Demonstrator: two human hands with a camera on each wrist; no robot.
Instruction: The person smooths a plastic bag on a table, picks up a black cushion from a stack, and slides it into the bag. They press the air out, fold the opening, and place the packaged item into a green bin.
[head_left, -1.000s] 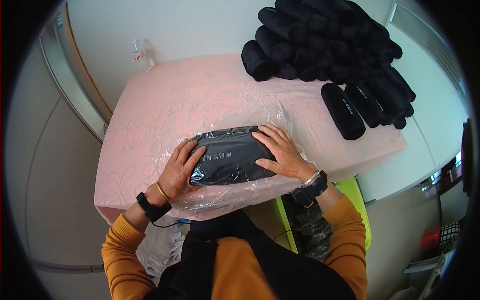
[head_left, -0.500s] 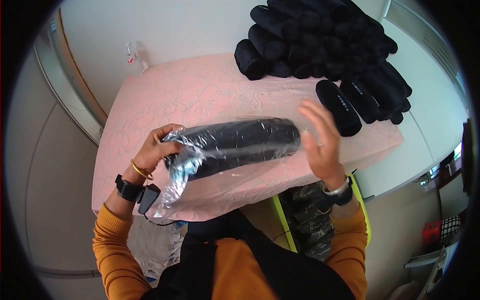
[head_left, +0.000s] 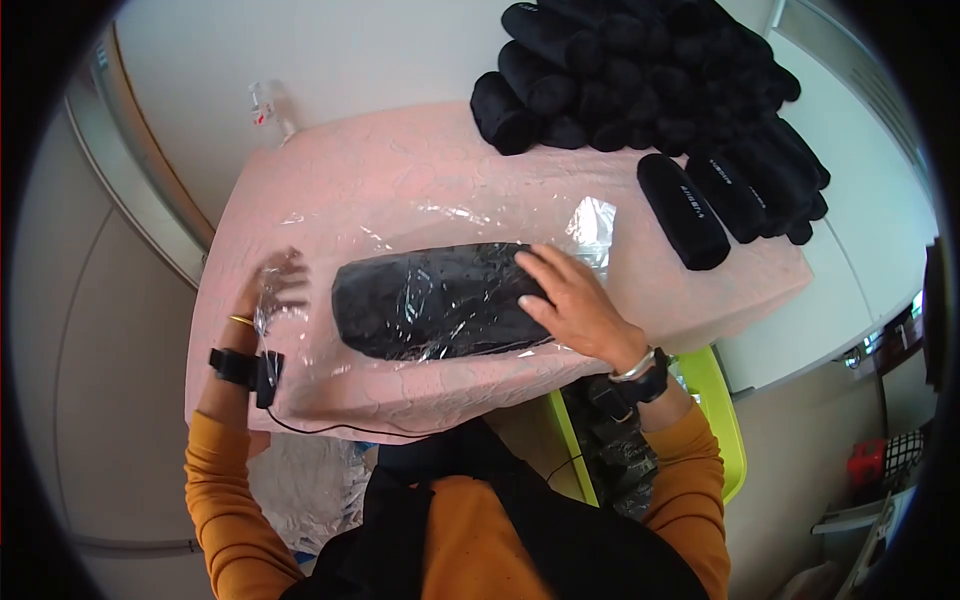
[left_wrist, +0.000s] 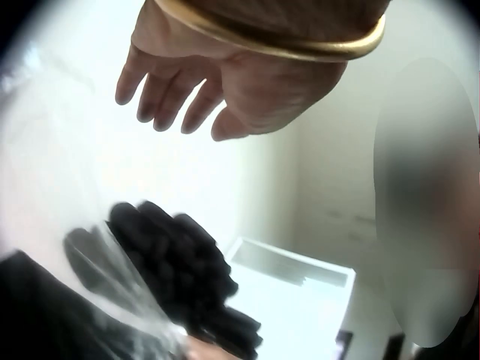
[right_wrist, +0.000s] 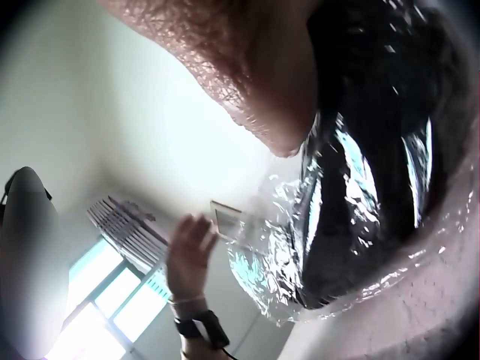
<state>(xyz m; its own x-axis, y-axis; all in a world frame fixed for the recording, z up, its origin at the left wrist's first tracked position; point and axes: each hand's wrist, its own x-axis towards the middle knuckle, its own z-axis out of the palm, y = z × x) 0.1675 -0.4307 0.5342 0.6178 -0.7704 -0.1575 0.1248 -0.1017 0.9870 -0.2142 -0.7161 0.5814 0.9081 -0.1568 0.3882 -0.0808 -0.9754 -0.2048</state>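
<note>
A black bolster pillow [head_left: 440, 300] in a clear plastic bag [head_left: 594, 232] lies lengthwise on the pink cloth in the head view. My right hand [head_left: 582, 310] rests on its right end, fingers extended over the film. Close up, the right wrist view has that hand [right_wrist: 247, 67] against the shiny wrapped pillow [right_wrist: 367, 187]. To the pillow's left, my left hand [head_left: 283, 285] is raised with spread fingers, seen through the bag's loose film. Nothing is between the fingers of this left hand [left_wrist: 202, 82] in the left wrist view.
Black bolsters [head_left: 640, 80] are heaped at the back right, one loose bolster [head_left: 684, 212] nearer. A plastic bottle [head_left: 262, 105] stands at the back left. A lime-green bin [head_left: 722, 420] with dark wrapped items is below the right edge of the pink-covered table [head_left: 350, 165].
The pillow was lifted and turned, its left end gripped by my left hand, then laid down again. My left hand has let go and moved left; the right came back onto the pillow.
</note>
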